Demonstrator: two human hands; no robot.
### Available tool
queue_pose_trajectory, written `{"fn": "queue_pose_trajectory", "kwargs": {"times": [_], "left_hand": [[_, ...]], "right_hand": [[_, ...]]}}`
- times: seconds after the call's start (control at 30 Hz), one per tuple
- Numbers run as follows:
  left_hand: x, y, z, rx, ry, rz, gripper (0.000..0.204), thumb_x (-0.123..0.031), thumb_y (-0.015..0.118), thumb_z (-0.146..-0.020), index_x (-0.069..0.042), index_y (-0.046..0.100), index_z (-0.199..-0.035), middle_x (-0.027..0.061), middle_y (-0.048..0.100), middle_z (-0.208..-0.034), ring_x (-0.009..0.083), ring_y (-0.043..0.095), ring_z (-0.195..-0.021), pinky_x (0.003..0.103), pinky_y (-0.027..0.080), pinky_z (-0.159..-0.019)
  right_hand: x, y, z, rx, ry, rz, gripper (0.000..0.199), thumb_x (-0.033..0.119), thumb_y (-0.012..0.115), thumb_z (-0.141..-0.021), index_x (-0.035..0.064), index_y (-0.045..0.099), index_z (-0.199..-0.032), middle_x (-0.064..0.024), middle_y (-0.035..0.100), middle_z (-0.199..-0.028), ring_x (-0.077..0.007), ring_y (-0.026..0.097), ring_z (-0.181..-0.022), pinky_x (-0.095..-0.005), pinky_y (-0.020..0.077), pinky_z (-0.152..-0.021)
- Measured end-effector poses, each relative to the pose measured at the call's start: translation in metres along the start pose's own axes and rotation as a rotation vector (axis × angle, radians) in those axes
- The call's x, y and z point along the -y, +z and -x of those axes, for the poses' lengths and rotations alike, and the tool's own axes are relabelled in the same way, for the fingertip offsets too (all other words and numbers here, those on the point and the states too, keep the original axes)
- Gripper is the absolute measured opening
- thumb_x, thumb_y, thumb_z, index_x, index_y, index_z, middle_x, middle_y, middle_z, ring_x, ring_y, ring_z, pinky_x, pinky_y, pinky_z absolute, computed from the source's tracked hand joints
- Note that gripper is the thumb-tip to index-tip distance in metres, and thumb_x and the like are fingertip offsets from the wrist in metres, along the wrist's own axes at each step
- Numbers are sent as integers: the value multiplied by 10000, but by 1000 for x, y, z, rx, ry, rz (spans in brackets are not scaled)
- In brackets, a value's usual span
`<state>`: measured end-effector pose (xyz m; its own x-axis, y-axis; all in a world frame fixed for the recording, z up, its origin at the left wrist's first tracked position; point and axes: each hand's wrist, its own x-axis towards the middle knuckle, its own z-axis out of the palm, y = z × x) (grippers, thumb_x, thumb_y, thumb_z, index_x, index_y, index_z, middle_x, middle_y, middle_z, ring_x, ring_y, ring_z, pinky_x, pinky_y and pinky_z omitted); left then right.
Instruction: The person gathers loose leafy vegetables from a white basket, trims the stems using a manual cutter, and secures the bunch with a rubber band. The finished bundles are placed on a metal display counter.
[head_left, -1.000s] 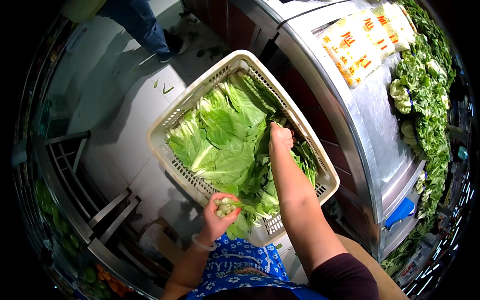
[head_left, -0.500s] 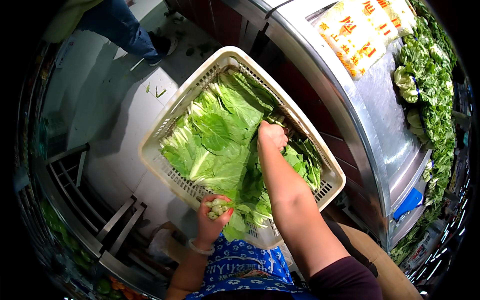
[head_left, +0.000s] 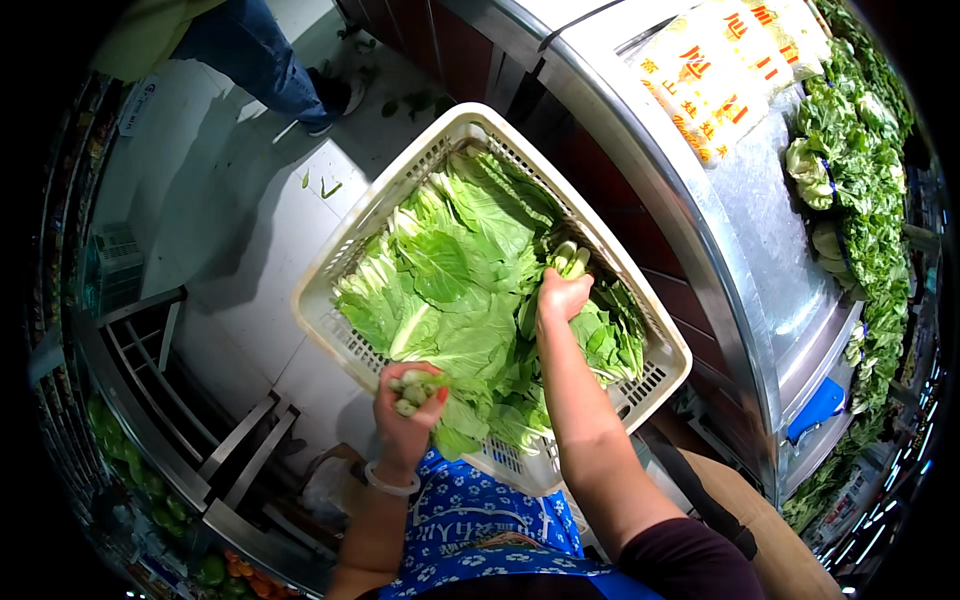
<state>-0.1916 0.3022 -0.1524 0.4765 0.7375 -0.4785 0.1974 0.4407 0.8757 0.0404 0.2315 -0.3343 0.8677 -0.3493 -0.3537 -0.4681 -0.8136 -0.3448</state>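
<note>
A cream plastic basket [head_left: 318, 290] with slotted walls holds leafy greens [head_left: 450, 262], their pale stalks toward the left side and darker leaves to the right. At the basket's near left edge, my left hand [head_left: 405, 415] is closed round a bunch of greens, its cut white stalk ends [head_left: 415, 388] showing above the fingers. Inside the right part of the basket, my right hand [head_left: 563, 297] grips another bunch by its pale green stalks [head_left: 570, 260], which poke up past the fingers. Leaves hide some of the fingertips.
A curved metal display counter [head_left: 690, 190] runs along the right, bearing plastic-wrapped packs [head_left: 730, 75], rows of greens [head_left: 850, 170] and a blue object [head_left: 822, 402]. A person's leg in jeans [head_left: 250, 60] is at the upper left. A metal rack [head_left: 240, 450] stands lower left; leaf scraps [head_left: 330, 188] lie on the floor.
My right hand has shifted slightly right and down, and a stalk bunch now shows in it. My left hand has moved a little left and up with its bunch.
</note>
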Motion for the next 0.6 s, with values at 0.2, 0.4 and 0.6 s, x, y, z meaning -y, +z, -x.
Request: {"fn": "queue_pose_trajectory", "kwargs": {"times": [0.2, 0.4, 0.6], "left_hand": [[-36, -2, -31, -84, 84, -96, 341, 89, 680, -794, -43, 553, -1081, 51, 639, -1021, 106, 605, -852, 236, 517, -755], [-47, 25, -43, 204, 83, -34, 388, 53, 704, -806, -53, 520, -1131, 62, 638, -1057, 110, 606, -916, 245, 513, -812], [-31, 54, -13, 368, 49, 541, 719, -384, 781, -794, -26, 409, -1293, 82, 569, -1210, 168, 558, -1118, 314, 457, -977]], "right_hand": [[-42, -47, 40, 56, -531, -649, 588, 35, 702, -695, 3, 517, -1252, -141, 640, -1064, -230, 637, -943, -357, 511, -856], [-10, -190, 87, 676, -1137, -479, 570, -9, 717, -599, 42, 587, -1153, -129, 657, -1050, -267, 653, -960, -340, 526, -865], [11, -205, 117, 837, -1198, -501, 631, 20, 637, -636, 32, 496, -1252, -201, 464, -1378, -384, 440, -1289, -443, 337, -1098]]}}
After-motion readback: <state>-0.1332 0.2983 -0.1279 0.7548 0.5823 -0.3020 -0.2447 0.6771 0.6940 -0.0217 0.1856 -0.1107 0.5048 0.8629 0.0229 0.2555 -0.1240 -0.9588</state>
